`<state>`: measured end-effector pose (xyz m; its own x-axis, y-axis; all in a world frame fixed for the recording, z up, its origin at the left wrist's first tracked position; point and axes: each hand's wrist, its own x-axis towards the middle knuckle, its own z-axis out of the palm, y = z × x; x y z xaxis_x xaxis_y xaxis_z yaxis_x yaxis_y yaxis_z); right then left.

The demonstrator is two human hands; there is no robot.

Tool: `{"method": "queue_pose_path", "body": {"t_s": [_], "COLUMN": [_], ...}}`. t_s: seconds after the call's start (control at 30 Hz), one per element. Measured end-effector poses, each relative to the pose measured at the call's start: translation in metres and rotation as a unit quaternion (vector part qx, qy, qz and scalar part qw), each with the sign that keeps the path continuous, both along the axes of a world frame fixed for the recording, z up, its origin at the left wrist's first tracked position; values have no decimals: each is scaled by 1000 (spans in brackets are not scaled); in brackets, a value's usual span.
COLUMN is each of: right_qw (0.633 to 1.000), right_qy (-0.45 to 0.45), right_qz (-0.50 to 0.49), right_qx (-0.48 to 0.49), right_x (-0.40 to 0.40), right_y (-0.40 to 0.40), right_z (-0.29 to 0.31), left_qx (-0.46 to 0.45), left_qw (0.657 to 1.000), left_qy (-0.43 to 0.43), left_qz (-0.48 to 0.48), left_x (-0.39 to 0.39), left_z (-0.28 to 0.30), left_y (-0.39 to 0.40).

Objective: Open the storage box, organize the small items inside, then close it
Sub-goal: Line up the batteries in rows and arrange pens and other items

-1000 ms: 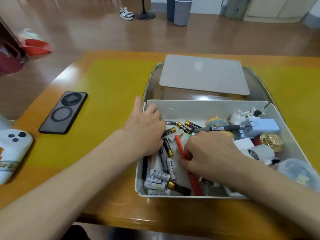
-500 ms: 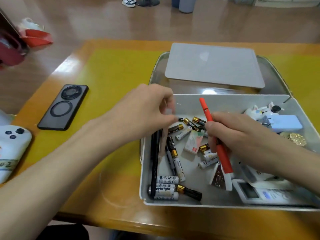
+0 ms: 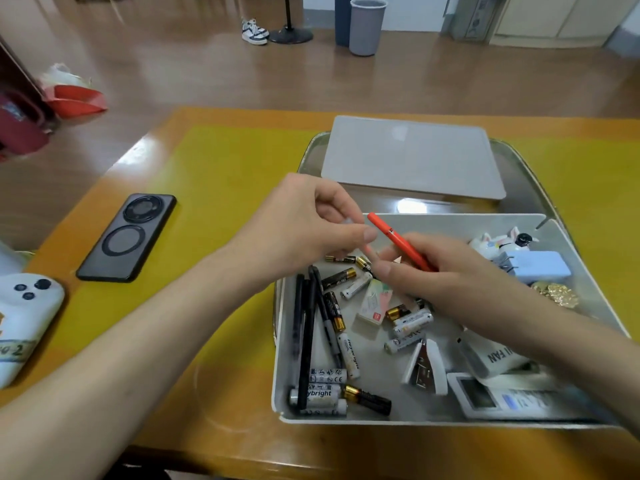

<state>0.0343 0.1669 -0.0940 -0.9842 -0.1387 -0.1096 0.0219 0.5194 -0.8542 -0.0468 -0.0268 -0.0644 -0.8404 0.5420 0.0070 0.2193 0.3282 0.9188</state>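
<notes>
The open storage box (image 3: 450, 419) sits at the near table edge and holds loose batteries (image 3: 348, 355) and black pens (image 3: 304, 341). Above it, the right hand (image 3: 446, 278) grips an orange pen (image 3: 398, 244); the left hand (image 3: 304, 226) pinches something pale and blurred, probably for sorting. The lid (image 3: 412, 157) lies beyond.

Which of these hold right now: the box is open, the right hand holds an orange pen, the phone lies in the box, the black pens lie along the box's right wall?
1. The storage box is open. True; its lid lies behind it.
2. The right hand holds the orange pen. True.
3. The phone lies in the box. False; it lies on the table, left of the box.
4. The black pens lie along the right wall. False; they lie along the left wall.
</notes>
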Motion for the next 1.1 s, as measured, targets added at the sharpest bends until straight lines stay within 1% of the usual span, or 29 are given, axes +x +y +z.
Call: {"method": "queue_pose_path", "body": {"t_s": [0.1, 0.17, 0.2, 0.23, 0.27, 0.3, 0.33, 0.4, 0.43, 0.47, 0.5, 0.57, 0.7, 0.77, 0.8, 0.83, 0.9, 0.97, 1.03, 1.1], "right_qw": [1000, 999, 999, 998, 997, 996, 995, 993, 992, 992, 992, 993, 994, 995, 996, 997, 998, 996, 995, 994], "right_qy": [-1, -16, -27, -36, -39, -35, -25, -9, -3, 3, 7, 5, -44, -49, -46, -41, -22, -4, -2, -11], "right_qz": [2, -1, -6, -18, -32, -45, -52, -58, -62, -66, -69, -63, -29, -12, -8, -5, 0, 9, 19, 33], "right_qx": [8, 38, 46, 51, 57, 69, 86, 106, 106, 104, 103, 101, 98, 88, 76, 66, 66, 89, 102, 105], "right_x": [0, -1, 0, 1, 2, 4, 5, 7, 9, 10, 11, 14, 17, 18, 18, 18, 16, 14, 14, 16], "right_y": [2, 10, 15, 20, 26, 31, 36, 41, 43, 42, 42, 40, 34, 32, 31, 31, 31, 31, 30, 28], "right_z": [5, 10, 13, 16, 19, 21, 23, 27, 28, 30, 31, 30, 29, 27, 25, 23, 20, 18, 19, 20], "left_qx": [39, 31, 3, -46, -119, -205, -290, -425, -466, -489, -500, -507, -517, -506, -494, -477, -419, -331, -251, -201], "left_qw": [998, 998, 999, 999, 989, 965, 928, 843, 804, 772, 751, 743, 725, 728, 737, 754, 811, 869, 905, 931], "left_qy": [-41, -49, -34, 5, 67, 128, 169, 185, 202, 232, 261, 287, 331, 347, 349, 345, 313, 292, 285, 252], "left_qz": [0, -3, -8, -21, -51, -100, -162, -273, -309, -334, -344, -329, -313, -306, -300, -292, -264, -226, -194, -174], "left_x": [2, 1, 0, 1, 1, 4, 8, 21, 26, 30, 33, 34, 32, 26, 23, 19, 14, 12, 12, 14], "left_z": [-1, -1, -2, -3, -4, -4, -6, -14, -18, -19, -21, -21, -31, -35, -35, -34, -29, -24, -22, -22], "left_y": [7, 10, 10, 9, 5, 0, -4, -10, -12, -12, -11, -9, -6, -5, -5, -3, -1, 0, -1, 0]}}
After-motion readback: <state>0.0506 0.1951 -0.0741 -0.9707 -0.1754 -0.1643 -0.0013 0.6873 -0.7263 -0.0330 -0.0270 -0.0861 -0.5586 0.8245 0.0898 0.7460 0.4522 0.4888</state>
